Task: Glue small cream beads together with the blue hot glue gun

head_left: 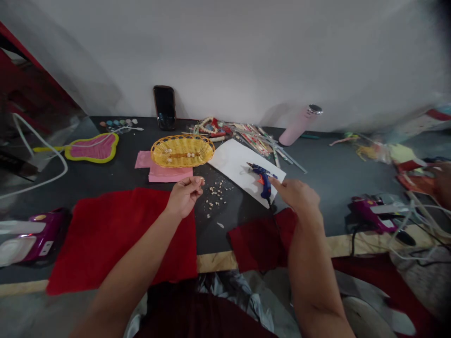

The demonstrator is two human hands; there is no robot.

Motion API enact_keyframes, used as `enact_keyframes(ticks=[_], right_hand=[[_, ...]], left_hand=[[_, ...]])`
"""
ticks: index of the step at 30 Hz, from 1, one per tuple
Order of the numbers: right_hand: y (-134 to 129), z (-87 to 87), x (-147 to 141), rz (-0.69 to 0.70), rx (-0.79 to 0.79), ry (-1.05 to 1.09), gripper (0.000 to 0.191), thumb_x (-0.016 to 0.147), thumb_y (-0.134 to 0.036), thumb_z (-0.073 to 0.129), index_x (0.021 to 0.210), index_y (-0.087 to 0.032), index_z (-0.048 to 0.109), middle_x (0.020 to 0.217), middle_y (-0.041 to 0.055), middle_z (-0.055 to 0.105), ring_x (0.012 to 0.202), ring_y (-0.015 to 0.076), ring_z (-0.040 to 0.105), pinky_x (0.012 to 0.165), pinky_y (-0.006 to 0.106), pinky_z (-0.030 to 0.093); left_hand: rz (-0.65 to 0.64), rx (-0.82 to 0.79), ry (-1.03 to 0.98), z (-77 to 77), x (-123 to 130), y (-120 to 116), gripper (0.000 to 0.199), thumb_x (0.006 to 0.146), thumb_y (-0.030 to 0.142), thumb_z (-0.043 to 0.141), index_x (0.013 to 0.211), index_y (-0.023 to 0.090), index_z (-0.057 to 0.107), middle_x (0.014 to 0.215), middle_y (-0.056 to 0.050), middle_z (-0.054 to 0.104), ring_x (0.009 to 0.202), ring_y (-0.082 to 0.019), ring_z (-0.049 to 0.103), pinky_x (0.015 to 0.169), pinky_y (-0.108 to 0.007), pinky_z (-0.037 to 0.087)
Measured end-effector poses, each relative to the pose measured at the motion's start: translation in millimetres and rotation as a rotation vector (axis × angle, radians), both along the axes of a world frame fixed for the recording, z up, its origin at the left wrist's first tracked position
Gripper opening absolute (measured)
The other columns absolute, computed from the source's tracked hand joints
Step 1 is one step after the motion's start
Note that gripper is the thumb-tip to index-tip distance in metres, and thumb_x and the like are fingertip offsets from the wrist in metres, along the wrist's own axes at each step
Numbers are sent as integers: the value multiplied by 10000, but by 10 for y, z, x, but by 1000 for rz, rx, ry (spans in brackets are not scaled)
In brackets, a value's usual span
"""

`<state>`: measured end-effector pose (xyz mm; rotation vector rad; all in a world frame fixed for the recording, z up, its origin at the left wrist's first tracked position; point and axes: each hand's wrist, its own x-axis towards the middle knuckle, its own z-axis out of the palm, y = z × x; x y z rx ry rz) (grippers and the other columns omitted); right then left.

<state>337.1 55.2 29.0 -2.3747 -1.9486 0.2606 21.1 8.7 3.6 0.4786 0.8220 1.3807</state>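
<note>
My left hand [185,195] is closed in a pinch, with a small beige piece [202,180] between thumb and fingertips. It hovers just in front of a yellow woven basket [182,162], which holds a few small pale pieces and a brown strip. Beside that hand, several small beige bits [215,191] lie scattered on the dark table. A blue hot glue gun [265,185] with an orange trigger rests on a white sheet [232,162]. My right hand [299,196] reaches to its back end with a finger stretched out; the other fingers are partly hidden, and contact is unclear.
A red cloth [130,230] covers the front left; a darker red cloth [260,239] hangs over the edge. Behind are a phone [165,108], a pile of sticks [253,138] and a pink bottle [299,126]. Purple devices [373,213] stand at both sides. Another person's hand [442,183] shows far right.
</note>
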Motion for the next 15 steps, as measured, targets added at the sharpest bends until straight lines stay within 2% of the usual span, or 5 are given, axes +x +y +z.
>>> enact_keyframes(ticks=[2, 4, 7, 10, 15], right_hand=[[-135, 148, -221, 208, 93, 104, 503, 826, -623, 416, 794, -204, 692, 755, 113, 673, 800, 250, 623, 673, 325, 433], [-251, 230, -570, 493, 191, 237, 333, 857, -498, 474, 860, -235, 678, 794, 75, 669, 775, 211, 606, 665, 299, 432], [-340, 164, -1122, 832, 257, 314, 186, 885, -311, 492, 924, -231, 655, 887, 63, 649, 800, 188, 576, 708, 303, 440], [-319, -73, -1446, 921, 262, 237, 172, 881, -217, 494, 938, -200, 656, 932, 81, 626, 882, 209, 533, 790, 336, 433], [-190, -412, -1495, 902, 294, 216, 183, 867, -225, 522, 969, -195, 671, 974, 100, 611, 920, 231, 499, 813, 362, 435]], left_hand=[[0, -4, 1, 9, -2, -6, 128, 634, 199, 757, 700, 120, 682, 729, -32, 605, 562, -40, 469, 531, -179, 390], [-2, -7, 0, 8, -2, -10, 131, 631, 199, 759, 696, 118, 680, 735, -34, 605, 565, -41, 472, 534, -181, 389], [11, 0, -2, -3, -8, -3, 135, 633, 202, 757, 703, 116, 680, 732, -36, 606, 575, -46, 482, 534, -183, 386], [25, 8, -2, -4, -20, 9, 133, 643, 205, 750, 716, 118, 682, 714, -32, 607, 566, -45, 482, 539, -189, 388], [13, 1, 0, 30, -14, 3, 118, 650, 194, 742, 713, 116, 681, 703, -24, 605, 545, -39, 468, 535, -191, 385]])
